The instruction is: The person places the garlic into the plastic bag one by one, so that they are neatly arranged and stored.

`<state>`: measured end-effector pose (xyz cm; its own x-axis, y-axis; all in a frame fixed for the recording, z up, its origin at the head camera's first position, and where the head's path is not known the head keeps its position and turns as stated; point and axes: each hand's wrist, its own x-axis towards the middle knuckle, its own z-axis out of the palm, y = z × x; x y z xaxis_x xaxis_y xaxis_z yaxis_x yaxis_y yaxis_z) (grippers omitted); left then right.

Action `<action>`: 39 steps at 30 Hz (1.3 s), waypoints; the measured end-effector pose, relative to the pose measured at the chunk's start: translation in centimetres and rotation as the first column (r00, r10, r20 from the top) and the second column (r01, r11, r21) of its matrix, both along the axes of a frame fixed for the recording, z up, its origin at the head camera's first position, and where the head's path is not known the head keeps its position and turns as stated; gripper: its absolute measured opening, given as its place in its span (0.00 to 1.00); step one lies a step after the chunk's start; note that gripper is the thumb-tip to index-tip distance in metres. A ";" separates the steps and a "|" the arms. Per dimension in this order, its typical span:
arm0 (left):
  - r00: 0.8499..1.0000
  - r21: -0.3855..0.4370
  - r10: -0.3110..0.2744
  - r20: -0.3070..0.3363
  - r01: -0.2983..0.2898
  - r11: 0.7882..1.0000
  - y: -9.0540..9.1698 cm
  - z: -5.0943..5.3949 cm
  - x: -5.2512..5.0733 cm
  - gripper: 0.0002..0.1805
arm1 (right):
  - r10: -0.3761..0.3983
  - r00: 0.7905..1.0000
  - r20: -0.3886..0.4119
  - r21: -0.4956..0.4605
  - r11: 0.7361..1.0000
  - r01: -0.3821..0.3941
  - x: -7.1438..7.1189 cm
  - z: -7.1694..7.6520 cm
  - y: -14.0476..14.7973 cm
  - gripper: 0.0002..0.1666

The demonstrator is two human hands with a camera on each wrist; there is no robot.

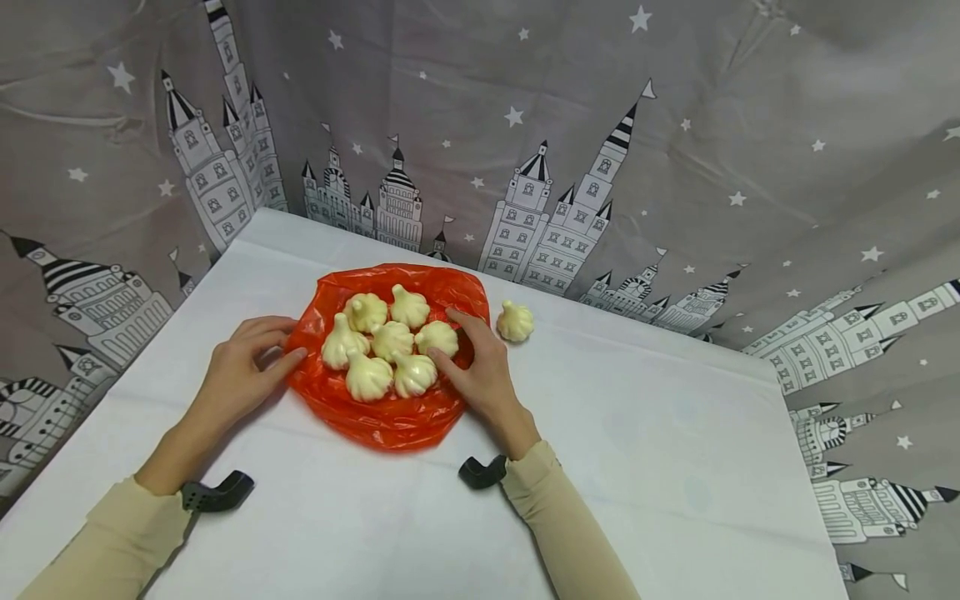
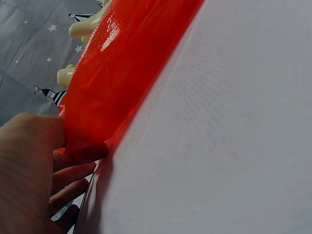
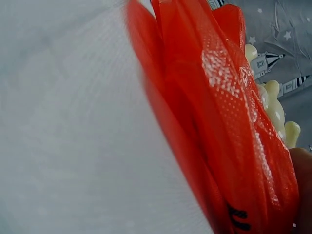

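A red plastic bag [image 1: 420, 425] lies opened out on the white table, with several pale yellow garlic bulbs [image 1: 369, 377] grouped on it. At the bag's left edge, my left hand [image 1: 243, 367] pinches the plastic between thumb and fingers; the left wrist view shows the fingers [image 2: 80, 155] beneath the raised red edge. My right hand [image 1: 483, 371] reaches over the bag's right side, thumb and index finger around the rightmost garlic bulb [image 1: 437, 338] in the group. Only a sliver of that hand shows in the right wrist view. One more garlic bulb [image 1: 515, 322] sits outside the bag, beyond the right hand.
The white table [image 1: 637, 450] extends to the right and toward me. A grey curtain [image 1: 465, 100] printed with castles and stars hangs behind and at both sides. Dark curved mounts [image 1: 217, 492] are on both wrists.
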<state>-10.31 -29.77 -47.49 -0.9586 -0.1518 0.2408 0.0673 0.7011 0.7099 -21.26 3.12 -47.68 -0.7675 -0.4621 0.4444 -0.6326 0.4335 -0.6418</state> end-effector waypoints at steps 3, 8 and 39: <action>1.000 0.002 0.001 -0.002 -0.001 1.000 0.0 0.0 -0.1 0.11 | -0.003 1.000 0.004 0.016 1.000 0.003 0.0 0.0 0.0 0.31; 1.000 0.001 0.000 -0.006 0.000 1.000 0.0 0.0 0.0 0.11 | -0.011 1.000 0.003 0.023 1.000 0.011 0.1 0.1 0.0 0.30; 1.000 0.010 -0.015 -0.018 0.015 1.000 -0.2 -0.2 -0.2 0.09 | -0.483 0.874 -0.059 -0.479 0.781 0.400 1.5 1.3 2.9 0.10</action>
<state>-10.47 -30.00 -47.67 -0.9565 -0.1397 0.2560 0.0903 0.6928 0.7154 -19.75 6.00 -46.39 -0.7321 0.1850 0.6556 -0.5574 0.3906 -0.7326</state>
